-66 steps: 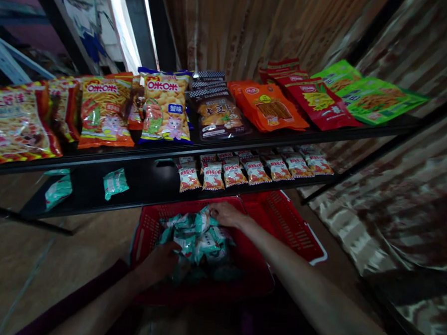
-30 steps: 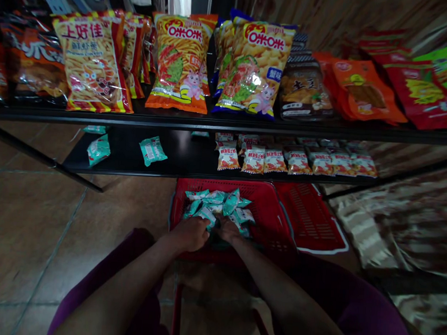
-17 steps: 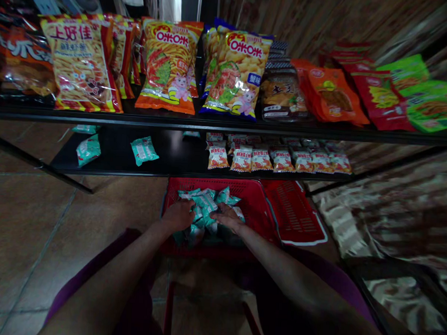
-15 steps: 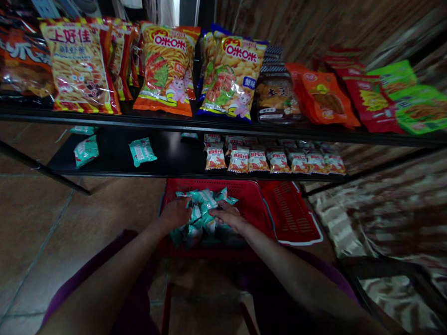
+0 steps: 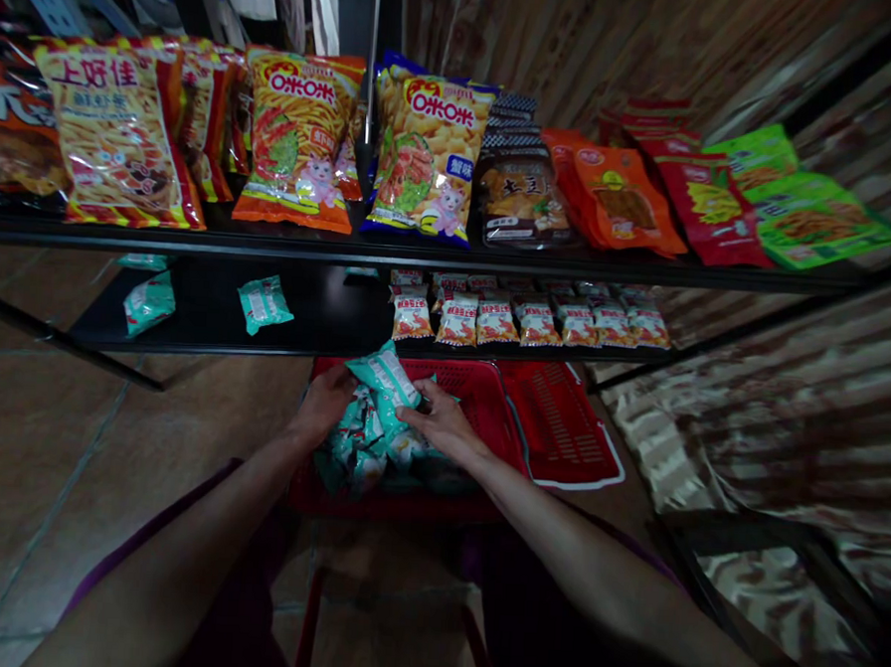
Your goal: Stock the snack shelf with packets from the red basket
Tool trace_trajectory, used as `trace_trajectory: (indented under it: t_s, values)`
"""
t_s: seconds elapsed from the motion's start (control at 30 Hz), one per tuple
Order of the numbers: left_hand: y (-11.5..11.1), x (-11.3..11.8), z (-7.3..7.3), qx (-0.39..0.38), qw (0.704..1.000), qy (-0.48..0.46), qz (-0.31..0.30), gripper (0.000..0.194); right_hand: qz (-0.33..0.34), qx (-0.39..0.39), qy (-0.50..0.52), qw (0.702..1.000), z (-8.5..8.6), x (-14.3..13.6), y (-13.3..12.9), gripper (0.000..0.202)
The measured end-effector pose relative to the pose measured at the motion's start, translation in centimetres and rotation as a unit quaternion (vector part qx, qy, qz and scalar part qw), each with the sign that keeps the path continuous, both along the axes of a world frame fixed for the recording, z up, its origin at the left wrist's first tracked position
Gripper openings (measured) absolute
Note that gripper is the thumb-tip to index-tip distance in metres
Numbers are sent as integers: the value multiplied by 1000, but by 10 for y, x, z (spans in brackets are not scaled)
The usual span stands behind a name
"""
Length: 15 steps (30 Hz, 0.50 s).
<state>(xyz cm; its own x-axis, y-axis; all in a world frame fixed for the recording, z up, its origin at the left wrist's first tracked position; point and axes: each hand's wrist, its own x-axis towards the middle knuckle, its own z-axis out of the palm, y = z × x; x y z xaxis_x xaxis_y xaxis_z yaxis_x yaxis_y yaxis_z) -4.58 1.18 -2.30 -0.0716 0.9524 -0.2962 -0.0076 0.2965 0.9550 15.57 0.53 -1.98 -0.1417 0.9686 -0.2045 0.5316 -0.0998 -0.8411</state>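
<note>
Over the red plastic basket [image 5: 510,446] a teal snack packet [image 5: 385,373] is raised above the others. My left hand [image 5: 326,402] is closed at its left end, fingertips partly hidden behind it. From the other side my right hand [image 5: 445,423] pinches the packet's lower right edge between thumb and fingers. Several more teal packets [image 5: 364,464] lie heaped in the basket below both hands. Two like them, a packet [image 5: 266,304] and one farther left [image 5: 149,303], rest on the low black shelf [image 5: 199,316].
Rows of small white-and-orange packets [image 5: 497,319] stand on the low shelf's right half. Larger snack bags [image 5: 429,158] line the upper shelf [image 5: 271,245]. Another red basket [image 5: 560,429] with a white rim is at the right. Metal shelf legs [image 5: 64,338] slant down at the left.
Both hands have come up from the heap, lifting a teal packet toward the low shelf's edge. The whole view has shifted slightly, with the shelves now farther left.
</note>
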Motion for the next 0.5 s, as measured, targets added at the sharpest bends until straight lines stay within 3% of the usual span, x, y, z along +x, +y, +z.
trace_trajectory:
  t_s: [0.23,0.5]
  values:
    - [3,3,4,12,997,-80,1,34,6,31,-93,995,16,9,7,39]
    - [2,10,32,-34,992,-92,83,30,44,104,-167,980,22,8,-5,37]
